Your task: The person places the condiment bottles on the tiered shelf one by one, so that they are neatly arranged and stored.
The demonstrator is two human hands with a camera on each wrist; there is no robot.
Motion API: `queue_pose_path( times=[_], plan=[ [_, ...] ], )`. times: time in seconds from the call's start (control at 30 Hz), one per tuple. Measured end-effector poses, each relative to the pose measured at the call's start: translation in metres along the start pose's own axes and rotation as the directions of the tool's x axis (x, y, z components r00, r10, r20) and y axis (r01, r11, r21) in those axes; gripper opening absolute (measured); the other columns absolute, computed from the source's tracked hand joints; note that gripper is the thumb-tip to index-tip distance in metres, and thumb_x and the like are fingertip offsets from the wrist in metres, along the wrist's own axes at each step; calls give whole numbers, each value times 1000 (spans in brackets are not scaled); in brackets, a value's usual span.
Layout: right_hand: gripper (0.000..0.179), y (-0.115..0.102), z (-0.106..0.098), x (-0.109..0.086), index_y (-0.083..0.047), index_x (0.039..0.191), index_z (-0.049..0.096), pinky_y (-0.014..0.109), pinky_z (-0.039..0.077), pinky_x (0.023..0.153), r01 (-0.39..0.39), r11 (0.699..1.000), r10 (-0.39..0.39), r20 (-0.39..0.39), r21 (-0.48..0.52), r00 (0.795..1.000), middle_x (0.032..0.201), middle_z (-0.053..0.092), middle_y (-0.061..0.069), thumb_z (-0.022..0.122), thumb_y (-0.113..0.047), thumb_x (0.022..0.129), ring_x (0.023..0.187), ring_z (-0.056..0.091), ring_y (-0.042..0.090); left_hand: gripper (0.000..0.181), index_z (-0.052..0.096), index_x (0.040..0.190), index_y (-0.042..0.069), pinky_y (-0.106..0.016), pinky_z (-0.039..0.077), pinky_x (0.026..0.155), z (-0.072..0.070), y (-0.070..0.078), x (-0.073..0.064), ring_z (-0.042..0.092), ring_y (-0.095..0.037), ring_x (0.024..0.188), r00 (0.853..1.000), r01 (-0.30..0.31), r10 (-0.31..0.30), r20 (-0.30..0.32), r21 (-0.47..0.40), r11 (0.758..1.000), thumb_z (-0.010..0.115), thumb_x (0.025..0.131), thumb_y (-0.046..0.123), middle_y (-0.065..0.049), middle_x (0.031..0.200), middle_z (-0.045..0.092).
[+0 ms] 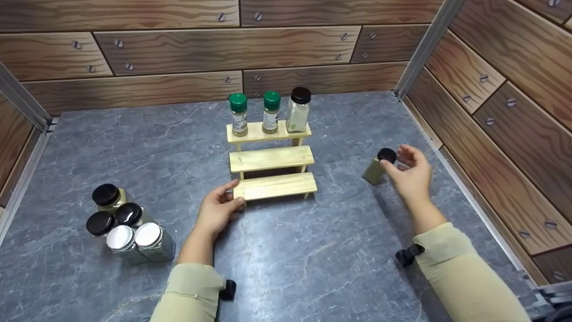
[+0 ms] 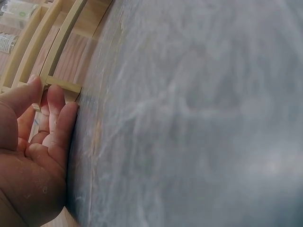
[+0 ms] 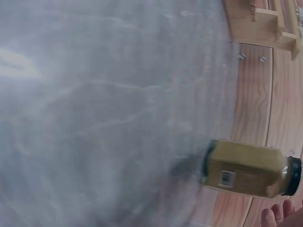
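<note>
A three-step pale wooden spice rack [image 1: 275,185] stands mid-table. My left hand [image 1: 217,208] grips the left end of its lowest step; in the left wrist view the thumb lies on the step's edge and the fingers [image 2: 57,109] on its underside. To the right, a spice jar [image 1: 373,171] with a black lid holds greenish-brown powder. My right hand [image 1: 412,174] is beside that lid, fingers loosely bent and spread. In the right wrist view, the fingertips [image 3: 279,213] show a gap from the jar [image 3: 246,169], whose label bears a barcode.
On the rack's top step stand two green-capped spice bottles [image 1: 239,117] and a black-capped jar [image 1: 298,112]. Several jars cluster at left, some with black lids [image 1: 106,195], two with white lids [image 1: 149,234]. Wood-patterned walls [image 1: 178,49] border the grey marbled table [image 1: 286,268].
</note>
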State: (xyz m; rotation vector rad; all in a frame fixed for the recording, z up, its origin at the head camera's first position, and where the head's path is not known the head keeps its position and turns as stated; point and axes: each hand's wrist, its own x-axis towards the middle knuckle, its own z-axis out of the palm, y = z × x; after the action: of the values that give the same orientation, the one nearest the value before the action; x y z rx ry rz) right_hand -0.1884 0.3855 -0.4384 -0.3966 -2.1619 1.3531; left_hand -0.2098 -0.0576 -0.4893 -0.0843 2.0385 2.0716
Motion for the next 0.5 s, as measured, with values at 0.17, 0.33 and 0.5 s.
queue_pose_path(
  times=[0.17,0.33,0.5],
  plan=[
    [61,10,5,-2,10,140,55,35,53,96,-38,999,37,23,37,999,127,61,18,83,6,86,107,61,13,55,58,149,0,-28,59,60,0,0,0,68,-17,77,1000,-1,1,-2,1,1000,72,96,-6,-12,96,68],
    [62,18,11,-3,11,138,55,24,55,88,-45,994,43,21,102,999,118,64,13,81,13,82,97,63,4,54,59,148,0,-27,59,59,0,-1,1,68,-17,77,1000,-3,3,-11,7,1000,72,96,-6,-13,96,68],
    [63,24,13,-3,12,137,55,18,55,83,-37,988,36,10,153,999,113,65,9,79,20,79,95,64,6,54,59,148,0,-27,58,59,0,-1,2,68,-17,76,1000,-7,7,-8,1,1000,71,96,-6,-13,96,69]
  ],
)
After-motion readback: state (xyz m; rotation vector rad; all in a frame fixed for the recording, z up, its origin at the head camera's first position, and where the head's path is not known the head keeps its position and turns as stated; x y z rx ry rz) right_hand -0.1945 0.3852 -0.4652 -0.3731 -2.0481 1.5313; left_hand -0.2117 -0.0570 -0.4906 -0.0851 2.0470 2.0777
